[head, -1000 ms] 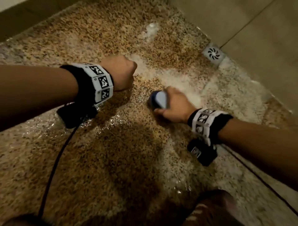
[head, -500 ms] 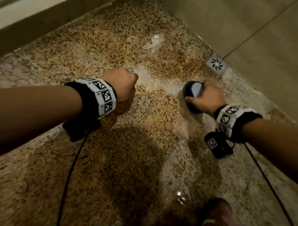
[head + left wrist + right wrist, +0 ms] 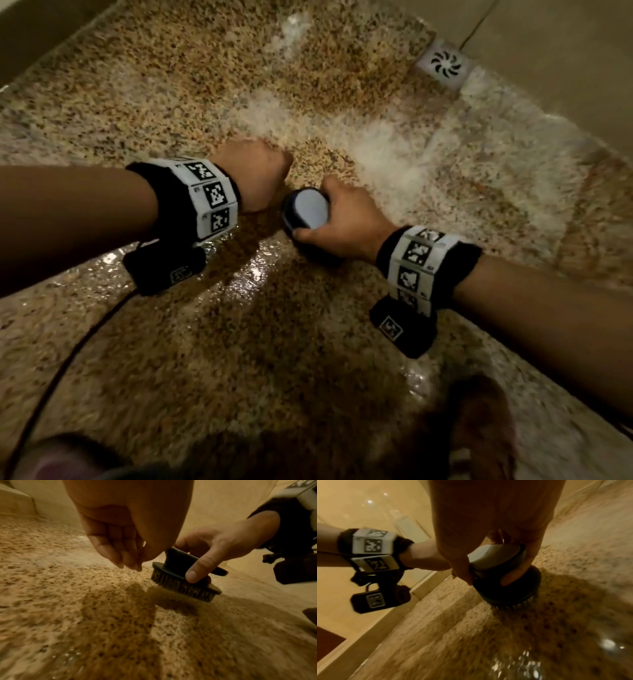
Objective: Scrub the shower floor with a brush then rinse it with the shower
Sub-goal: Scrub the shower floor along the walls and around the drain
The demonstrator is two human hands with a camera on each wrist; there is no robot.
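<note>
Two hands: both were over the shower floor (image 3: 205, 85), close together but not touching.
Right hand (image 3: 346, 219): it gripped the brush (image 3: 308, 209) from above, thumb curled down one side of the knob and fingers down the other.
Left hand (image 3: 253, 174): it hung just beside the brush on the side away from the drain (image 3: 445, 65), fingers curled loosely inward and holding nothing, lifted off the floor.
Brush: a round dark body with a pale grey top, bristles (image 3: 185, 589) down on the speckled stone; it stood well short of the drain, between the drain and the person.
Foam (image 3: 394, 154): a white soapy patch spread from just past the brush toward the drain.
Floor: wet and glinting on the near side of the brush.
Drain: a square cover with swirl slots, in the far corner against the wall (image 3: 565, 51).
Wrist bands (image 3: 209, 198): black bands with white marker tags sat on both wrists.
</note>
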